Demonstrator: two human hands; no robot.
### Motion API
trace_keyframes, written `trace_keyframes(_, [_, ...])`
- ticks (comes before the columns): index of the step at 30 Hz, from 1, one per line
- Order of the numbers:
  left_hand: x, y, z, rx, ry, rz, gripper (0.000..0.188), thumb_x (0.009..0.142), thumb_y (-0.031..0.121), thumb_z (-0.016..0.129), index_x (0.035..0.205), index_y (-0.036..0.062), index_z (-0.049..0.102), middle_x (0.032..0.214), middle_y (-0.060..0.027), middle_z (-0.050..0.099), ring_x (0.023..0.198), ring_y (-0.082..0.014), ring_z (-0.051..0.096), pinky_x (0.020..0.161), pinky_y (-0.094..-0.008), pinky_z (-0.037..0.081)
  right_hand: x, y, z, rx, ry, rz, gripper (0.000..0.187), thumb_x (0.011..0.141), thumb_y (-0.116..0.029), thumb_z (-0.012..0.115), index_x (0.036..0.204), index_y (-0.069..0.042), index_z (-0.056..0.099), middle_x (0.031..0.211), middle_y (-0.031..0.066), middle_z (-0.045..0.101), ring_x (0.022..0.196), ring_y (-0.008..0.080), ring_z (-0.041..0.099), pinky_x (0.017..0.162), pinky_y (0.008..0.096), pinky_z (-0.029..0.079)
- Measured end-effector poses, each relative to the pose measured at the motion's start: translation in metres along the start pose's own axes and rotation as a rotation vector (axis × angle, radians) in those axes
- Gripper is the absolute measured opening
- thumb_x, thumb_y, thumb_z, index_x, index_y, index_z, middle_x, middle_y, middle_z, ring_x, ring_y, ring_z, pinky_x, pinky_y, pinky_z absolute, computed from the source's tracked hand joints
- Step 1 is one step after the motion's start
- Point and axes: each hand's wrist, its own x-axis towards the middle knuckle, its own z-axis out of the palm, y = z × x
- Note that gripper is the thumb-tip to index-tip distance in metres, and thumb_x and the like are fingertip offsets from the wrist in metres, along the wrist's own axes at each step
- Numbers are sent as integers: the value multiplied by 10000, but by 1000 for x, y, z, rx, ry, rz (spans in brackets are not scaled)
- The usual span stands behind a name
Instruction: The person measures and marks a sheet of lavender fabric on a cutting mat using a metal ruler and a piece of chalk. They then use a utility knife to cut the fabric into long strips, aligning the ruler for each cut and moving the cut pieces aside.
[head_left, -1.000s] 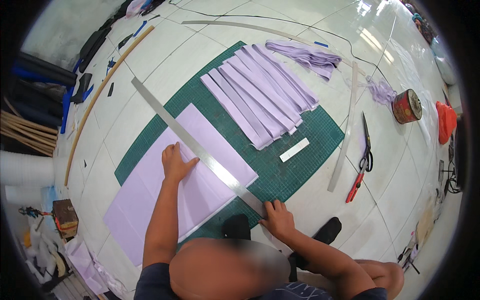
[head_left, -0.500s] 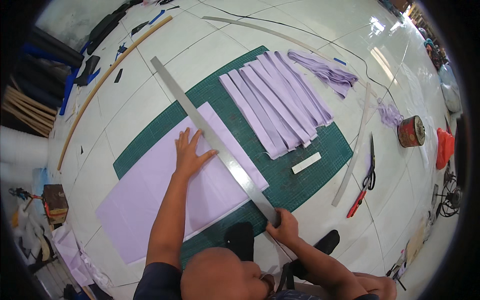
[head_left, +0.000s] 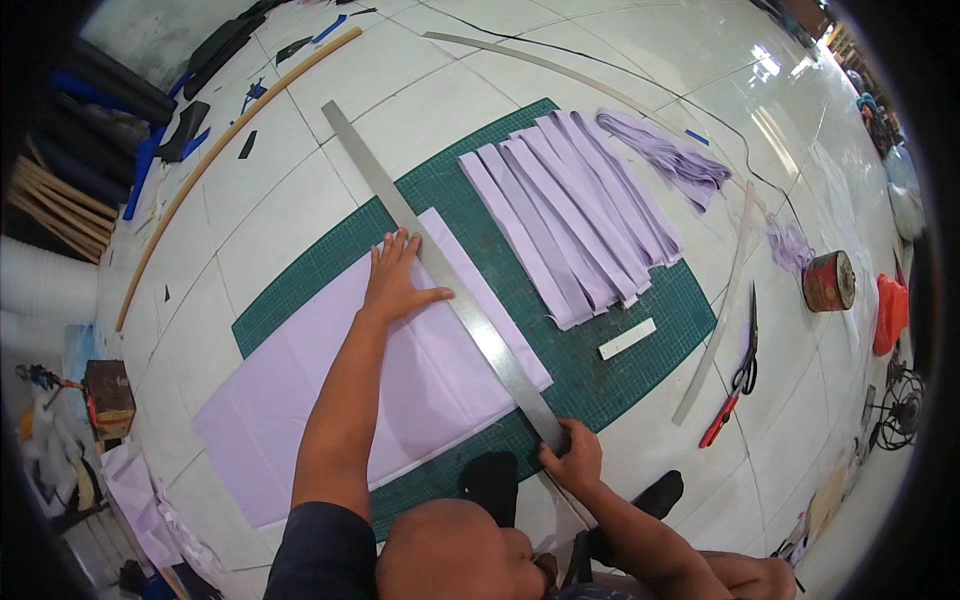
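A long metal ruler (head_left: 488, 348) lies slantwise across a folded sheet of lilac fabric (head_left: 290, 400), leaving a narrow strip of cloth showing on its right side. My left hand (head_left: 395, 283) rests flat on the fabric, fingers stretched out, fingertips and thumb reaching the ruler's left edge. At the ruler's near end, my right hand (head_left: 573, 458) grips it, thumb on top; the other fingers are partly hidden. Beneath the fabric is a green cutting mat (head_left: 440, 455). Several lilac fabric strips (head_left: 570, 215) lie side by side on the mat's right part.
A small white block (head_left: 627, 339) sits on the mat. To the right on the tiled floor are black-and-red scissors (head_left: 741, 376), a thin strip (head_left: 718, 310) and a red tin (head_left: 829, 281). A bundle of lilac strips (head_left: 668, 155) lies far right, a long wooden rod (head_left: 200, 175) left.
My left hand has moved slightly farther up along the ruler, its fingers now closer together. My right hand keeps its hold at the near end. The whole view has shifted a little.
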Motion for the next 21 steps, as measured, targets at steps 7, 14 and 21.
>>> trace_keyframes(7, [10,-1,7,40,-19,-15,1237,639,700,789,1553,40,279,1637,-202,184,1523,-402,106,1219,-563,63,7,7,8,-22,102,-109,549,698,-265,817,1158,-40,619,1017,145,616,963,327,587,858,432,403])
trace_keyframes(14, [2,-4,14,44,56,53,1072,774,636,717,1550,37,284,1630,-211,199,1521,-402,115,1219,-558,44,5,5,4,-53,74,-175,555,662,-237,824,1141,-35,630,1077,141,579,1016,316,556,877,435,390])
trace_keyframes(21, [-2,-15,30,-10,211,89,815,954,502,566,1532,-4,293,1598,-237,269,1506,-395,186,1223,-532,74,0,14,5,-38,106,-233,585,653,-252,821,1155,-31,618,1069,146,580,1027,324,547,904,449,369])
